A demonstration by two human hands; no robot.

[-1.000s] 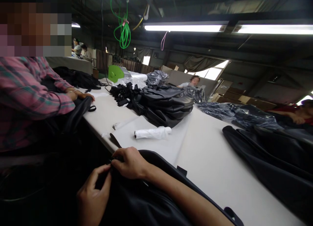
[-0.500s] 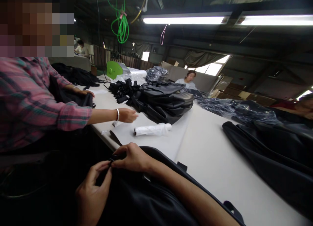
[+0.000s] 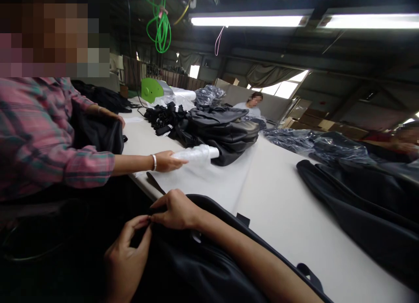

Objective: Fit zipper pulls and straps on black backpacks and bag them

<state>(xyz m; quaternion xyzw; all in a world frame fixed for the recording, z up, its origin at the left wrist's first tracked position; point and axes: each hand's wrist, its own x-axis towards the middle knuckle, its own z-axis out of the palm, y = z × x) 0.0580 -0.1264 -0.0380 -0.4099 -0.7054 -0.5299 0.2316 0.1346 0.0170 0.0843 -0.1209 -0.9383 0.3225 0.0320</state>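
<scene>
A black leather-like bag [image 3: 203, 268] lies across the front edge of the table, below my forearm. My left hand [image 3: 129, 250] is closed in a pinch, thumb and forefinger meeting on a thin black strap. Touching the same spot from above, my right hand [image 3: 176, 211] also pinches the strap, its fingertips against those of my left. Most of the strap is hidden by the fingers and the dark background. A short black tab [image 3: 243, 220] and a webbing loop [image 3: 309, 274] stick out from the bag's far edge.
At the left, a co-worker in a plaid shirt [image 3: 85, 163] holds a white plastic roll [image 3: 196, 154] over the table [image 3: 275, 198]. Black bags [image 3: 225, 132] are piled behind it. More black material [image 3: 356, 202] lies at right, near plastic-wrapped goods [image 3: 343, 148]. A green machine [image 3: 152, 90] stands at the back.
The co-worker's hand has taken hold of the white roll and lifted it from the table, back and to the left. My hands stay nearly in place, pinching the strap.
</scene>
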